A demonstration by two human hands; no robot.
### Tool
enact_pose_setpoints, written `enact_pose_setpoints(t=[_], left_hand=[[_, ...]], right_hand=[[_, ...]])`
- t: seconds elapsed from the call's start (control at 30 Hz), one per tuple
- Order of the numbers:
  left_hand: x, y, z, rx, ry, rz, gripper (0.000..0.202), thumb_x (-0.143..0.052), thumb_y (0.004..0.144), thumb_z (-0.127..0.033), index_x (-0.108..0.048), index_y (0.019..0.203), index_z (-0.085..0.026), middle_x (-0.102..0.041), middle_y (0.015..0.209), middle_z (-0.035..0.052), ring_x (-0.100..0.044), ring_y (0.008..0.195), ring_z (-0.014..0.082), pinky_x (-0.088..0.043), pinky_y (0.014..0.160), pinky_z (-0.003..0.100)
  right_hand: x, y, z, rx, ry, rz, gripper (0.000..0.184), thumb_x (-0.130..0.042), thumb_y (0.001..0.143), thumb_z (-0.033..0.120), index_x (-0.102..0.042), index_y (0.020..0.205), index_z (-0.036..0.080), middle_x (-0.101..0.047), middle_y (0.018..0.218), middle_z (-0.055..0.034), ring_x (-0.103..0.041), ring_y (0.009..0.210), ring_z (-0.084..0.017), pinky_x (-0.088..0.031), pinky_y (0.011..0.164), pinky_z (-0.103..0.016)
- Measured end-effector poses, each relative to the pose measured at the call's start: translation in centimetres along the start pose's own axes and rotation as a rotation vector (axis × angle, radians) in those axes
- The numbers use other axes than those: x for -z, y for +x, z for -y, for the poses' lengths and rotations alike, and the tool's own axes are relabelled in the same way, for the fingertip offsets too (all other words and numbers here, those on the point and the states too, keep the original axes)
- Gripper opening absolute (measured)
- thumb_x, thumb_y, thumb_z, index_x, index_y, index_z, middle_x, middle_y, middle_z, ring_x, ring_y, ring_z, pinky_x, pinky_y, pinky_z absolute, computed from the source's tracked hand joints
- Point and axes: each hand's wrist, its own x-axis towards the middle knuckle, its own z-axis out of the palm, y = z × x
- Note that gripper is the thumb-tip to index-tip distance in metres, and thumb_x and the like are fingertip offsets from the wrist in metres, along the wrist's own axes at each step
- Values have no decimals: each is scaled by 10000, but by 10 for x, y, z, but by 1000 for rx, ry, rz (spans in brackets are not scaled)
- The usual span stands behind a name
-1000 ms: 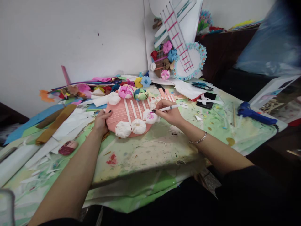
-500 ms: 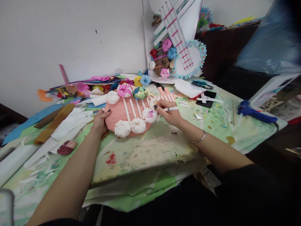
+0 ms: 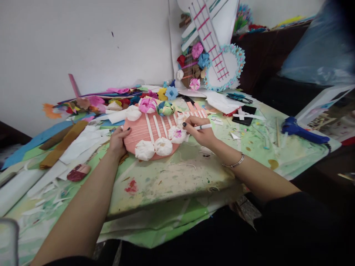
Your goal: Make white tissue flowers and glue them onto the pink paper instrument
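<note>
A pink paper guitar (image 3: pixel 135 131) with white strips and strings rests on the table, tilted toward me. My left hand (image 3: pixel 118 142) grips its left edge, thumb on the front face. White crumpled-paper flowers (image 3: pixel 144 150) line its lower edge; a pink-and-white flower (image 3: pixel 148 105) and a green-and-blue one (image 3: pixel 165 108) sit along the top. In my right hand (image 3: pixel 198 129) is a white marker (image 3: pixel 203 126), held in a pinch. That hand is at the white flower with purple marks (image 3: pixel 177 134); the marker's tip is hidden behind the fingers.
Colourful paper flowers (image 3: pixel 95 103) and paper sheets (image 3: pixel 83 144) are piled at the left. Further right lie a black phone (image 3: pixel 244 115) and a blue glue gun (image 3: pixel 303 131). Behind stands a decorated white instrument model (image 3: pixel 212 48). A dark red object (image 3: pixel 78 173) lies beside my left forearm.
The purple marks on the white flower look slightly denser. My right hand has shifted a little with the marker; my left hand keeps its hold on the guitar.
</note>
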Motion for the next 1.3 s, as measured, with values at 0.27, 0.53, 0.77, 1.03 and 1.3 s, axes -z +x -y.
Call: enact_pose_setpoints(t=[0.27,0.53,0.77,1.03,1.3], left_hand=[[0,0,0,3,-5,4,244,-741,565,-138,-626,776,-181,-712,826,23,-689,777,230,-604,794,380],[2,1,0,9,3,12,248,-744,574,-145,-621,788,-177,-711,845,36,-693,814,242,-594,823,387],[2,1,0,4,-10,10,256,-747,563,-128,-609,774,-170,-709,824,26,-689,744,215,-601,783,361],[0,0,0,2,-23,-1,251,-755,553,-123,-576,722,-173,-704,776,15,-680,678,203,-613,717,355],[1,1,0,6,-28,-1,235,-747,554,-110,-594,723,-167,-707,778,22,-670,654,190,-607,655,310]], right_hand=[[-2,-1,0,40,16,73,230,-521,882,271,-516,665,197,-537,627,19,-477,605,-104,-360,600,-269],[-2,-1,0,50,-2,68,238,-518,882,265,-502,654,198,-521,608,26,-468,592,-101,-354,594,-267],[-3,0,1,71,-15,77,224,-528,884,260,-506,671,194,-527,625,27,-461,595,-94,-351,599,-260],[-4,1,-2,76,-20,74,227,-541,890,290,-531,690,183,-532,628,30,-443,589,-83,-343,591,-248],[-4,1,0,76,-14,51,239,-527,903,301,-534,696,181,-530,627,28,-445,593,-84,-346,596,-249]])
